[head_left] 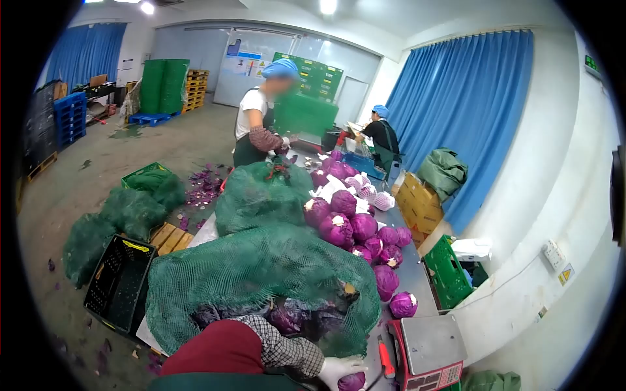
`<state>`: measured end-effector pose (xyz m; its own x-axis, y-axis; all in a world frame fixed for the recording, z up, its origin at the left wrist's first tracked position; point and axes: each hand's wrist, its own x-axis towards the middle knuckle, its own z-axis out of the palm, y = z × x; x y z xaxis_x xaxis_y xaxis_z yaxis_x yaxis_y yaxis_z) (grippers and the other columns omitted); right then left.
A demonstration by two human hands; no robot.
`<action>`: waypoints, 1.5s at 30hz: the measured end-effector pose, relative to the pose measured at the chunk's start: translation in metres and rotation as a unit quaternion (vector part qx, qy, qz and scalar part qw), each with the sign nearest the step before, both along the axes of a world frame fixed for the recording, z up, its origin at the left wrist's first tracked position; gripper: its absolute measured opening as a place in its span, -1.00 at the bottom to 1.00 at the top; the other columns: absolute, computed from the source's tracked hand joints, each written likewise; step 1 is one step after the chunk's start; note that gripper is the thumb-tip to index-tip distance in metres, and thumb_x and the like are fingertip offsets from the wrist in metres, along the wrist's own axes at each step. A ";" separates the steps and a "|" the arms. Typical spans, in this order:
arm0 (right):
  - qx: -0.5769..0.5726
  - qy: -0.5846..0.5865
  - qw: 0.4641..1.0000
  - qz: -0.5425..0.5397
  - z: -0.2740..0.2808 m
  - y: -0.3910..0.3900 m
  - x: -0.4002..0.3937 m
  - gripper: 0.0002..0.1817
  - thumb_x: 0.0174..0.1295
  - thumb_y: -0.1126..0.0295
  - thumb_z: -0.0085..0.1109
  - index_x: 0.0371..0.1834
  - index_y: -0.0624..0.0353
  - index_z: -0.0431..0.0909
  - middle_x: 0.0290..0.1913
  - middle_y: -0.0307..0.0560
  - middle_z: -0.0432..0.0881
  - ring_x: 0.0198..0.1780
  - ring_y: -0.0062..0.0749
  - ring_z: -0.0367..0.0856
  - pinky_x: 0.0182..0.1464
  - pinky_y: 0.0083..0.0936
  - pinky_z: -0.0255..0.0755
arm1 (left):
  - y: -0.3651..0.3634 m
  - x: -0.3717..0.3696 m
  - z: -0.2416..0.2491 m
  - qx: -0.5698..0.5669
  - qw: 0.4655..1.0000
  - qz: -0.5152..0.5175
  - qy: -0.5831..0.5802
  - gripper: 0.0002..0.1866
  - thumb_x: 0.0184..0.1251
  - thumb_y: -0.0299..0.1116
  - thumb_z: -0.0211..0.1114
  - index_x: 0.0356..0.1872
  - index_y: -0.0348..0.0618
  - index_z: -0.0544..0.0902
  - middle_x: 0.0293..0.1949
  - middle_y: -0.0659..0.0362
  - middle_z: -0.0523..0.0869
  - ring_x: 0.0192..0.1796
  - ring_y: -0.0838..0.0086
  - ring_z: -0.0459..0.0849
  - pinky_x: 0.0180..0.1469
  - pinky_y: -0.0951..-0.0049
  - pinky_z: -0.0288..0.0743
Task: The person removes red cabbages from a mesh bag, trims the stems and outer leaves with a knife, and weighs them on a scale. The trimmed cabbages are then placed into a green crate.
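Observation:
My left hand point(342, 371), in a white glove below a checkered sleeve cover, is at the bottom edge with its fingers curled over a red cabbage point(352, 382). Only part of that cabbage shows. Right beside my forearm lies a large green mesh sack point(261, 260) with its mouth open, and dark red cabbages point(287, 318) show inside. To the right of the hand are a red-orange handled tool point(386, 358) and a red scale point(430, 355) with a metal plate. My right hand is out of the frame.
Trimmed red cabbages point(339, 228) are heaped along the metal table point(417, 287), some in white foam nets point(367, 193). A second mesh sack point(261, 195) stands behind. A black crate point(120, 277) sits at left, a green crate point(450, 270) at right. Two co-workers point(251, 117) point(385, 137) stand farther back.

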<state>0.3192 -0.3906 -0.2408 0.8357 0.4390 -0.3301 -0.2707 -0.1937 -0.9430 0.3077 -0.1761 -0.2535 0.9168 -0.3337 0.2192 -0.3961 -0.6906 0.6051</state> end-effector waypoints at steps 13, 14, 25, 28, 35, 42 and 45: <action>0.044 -0.119 0.991 -0.038 -0.006 0.000 0.003 -0.62 0.32 0.30 0.20 0.16 0.14 0.46 -0.65 -0.32 0.38 -0.76 -0.64 0.19 -0.74 -0.60 0.03 | -0.031 -0.004 0.016 -0.517 0.637 0.248 0.516 -0.10 0.11 0.32 0.31 0.33 -0.13 0.38 0.15 0.01 0.60 0.13 0.19 0.60 0.15 0.09 0.47; 0.026 -0.109 0.993 -0.038 0.000 -0.007 0.007 -0.62 0.32 0.29 0.20 0.15 0.19 0.50 -0.59 -0.33 0.42 -0.70 -0.68 0.19 -0.69 -0.62 0.05 | -0.032 -0.004 0.000 -0.512 0.658 0.190 0.518 -0.01 0.08 0.45 0.21 0.39 -0.06 0.30 0.15 -0.01 0.60 0.09 0.13 0.63 0.10 0.00 0.49; -0.043 -0.083 0.995 -0.044 0.004 -0.019 0.010 -0.63 0.39 0.30 0.07 0.17 0.27 0.46 -0.31 -0.05 0.61 -0.45 -0.51 0.43 -0.42 -0.58 0.38 | -0.026 0.019 0.000 0.007 0.998 -0.017 0.056 0.30 -0.26 0.09 0.57 0.51 -0.13 -0.04 0.44 -0.32 0.03 0.43 -0.21 0.15 0.45 0.10 0.09; -0.056 0.052 0.997 0.002 0.016 -0.025 0.002 -0.70 0.40 0.30 0.07 0.11 0.19 0.42 -0.41 -0.19 0.49 -0.44 -0.59 0.39 -0.43 -0.65 0.36 | -0.021 0.021 0.007 -0.056 0.995 0.048 0.064 0.19 -0.18 0.12 0.54 0.43 -0.28 0.08 0.32 -0.28 0.27 0.38 -0.11 0.27 0.42 0.17 0.18; 0.111 -0.057 0.984 -0.123 -0.038 -0.033 0.011 -0.87 0.24 0.54 -0.06 -0.19 0.23 0.48 -0.62 -0.18 0.50 -0.70 -0.55 0.42 -0.65 -0.60 0.28 | -0.005 0.032 0.018 0.068 0.974 0.078 0.202 0.57 -0.34 0.18 0.63 0.44 -0.46 -0.37 0.42 -0.46 -0.04 0.48 -0.17 0.08 0.50 0.27 0.04; -0.082 -0.208 0.923 -0.312 -0.071 -0.146 0.046 -0.54 0.34 0.45 0.08 0.29 0.32 0.30 -0.02 -0.04 0.57 -0.35 -0.52 0.55 -0.47 -0.67 0.45 | -0.023 0.045 0.024 0.093 0.992 0.009 0.083 0.39 -0.29 0.02 0.62 0.50 -0.26 -0.17 0.45 -0.36 -0.03 0.43 -0.23 0.15 0.46 0.15 0.14; -0.081 -0.150 0.932 -0.319 -0.026 -0.120 0.027 -0.44 0.38 0.38 0.09 0.41 0.25 0.22 0.12 -0.02 0.49 -0.15 -0.52 0.55 -0.36 -0.66 0.52 | -0.025 0.054 0.033 0.105 0.986 0.008 0.132 0.39 -0.31 0.13 0.60 0.48 -0.31 -0.12 0.44 -0.37 -0.01 0.45 -0.21 0.14 0.46 0.06 0.07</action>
<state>0.3466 -0.5105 -0.2665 0.9749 -0.2151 -0.0575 -0.1080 -0.2308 -0.9670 0.3618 -0.2006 -0.2208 0.9384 -0.3308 -0.0999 -0.2318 -0.8170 0.5281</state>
